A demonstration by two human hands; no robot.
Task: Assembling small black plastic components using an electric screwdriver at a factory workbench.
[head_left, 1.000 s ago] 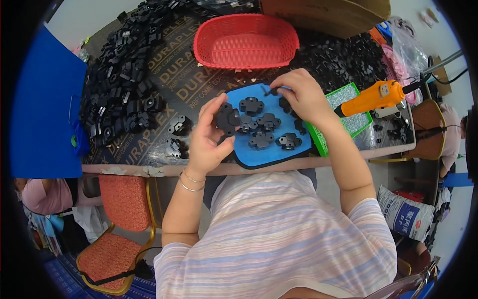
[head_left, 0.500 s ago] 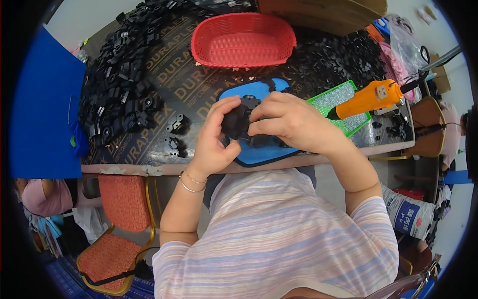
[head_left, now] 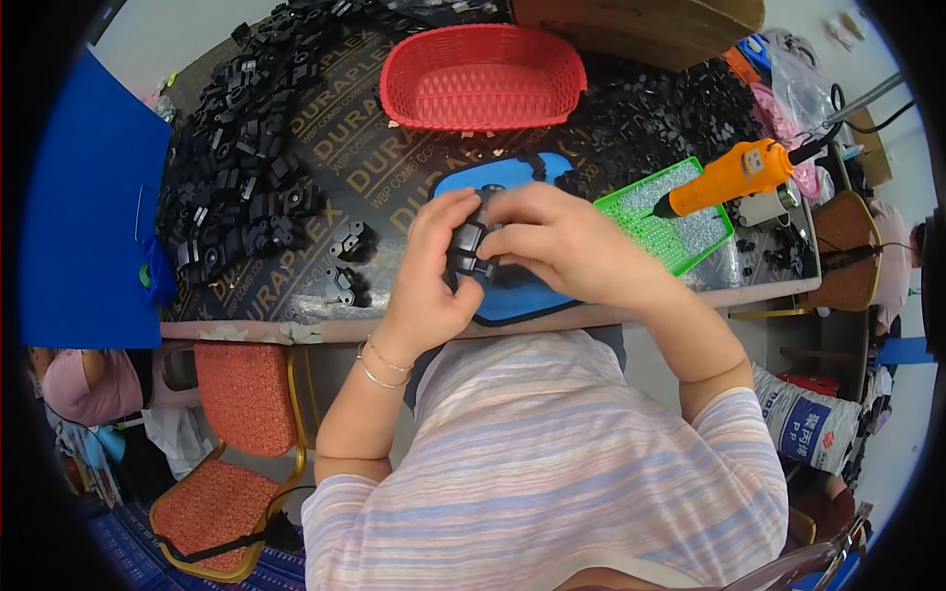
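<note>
Above a blue mat [head_left: 527, 300] at the table's near edge, my left hand [head_left: 426, 266] is wrapped round a black plastic part [head_left: 468, 246]. My right hand [head_left: 562, 236] is at the same part's right side, thumb and fingers drawn together on it. What those fingertips grip is partly hidden and smeared by motion. Several smaller black pieces [head_left: 570, 182] lie at the mat's far right corner. Two black plastic parts [head_left: 347, 241] sit on the table left of my left hand.
A red basket [head_left: 483, 123] stands behind the mat. Rightward, an orange electric screwdriver [head_left: 729, 179] hangs over a green tray [head_left: 641, 219] of small silvery screws. Heaps of black parts [head_left: 246, 148] cover the table's left; a cardboard box [head_left: 641, 30] stands at the back.
The black part has turned in my left hand, so a different side faces up. My right fingers have shifted slightly on it. The orange screwdriver has swung a little.
</note>
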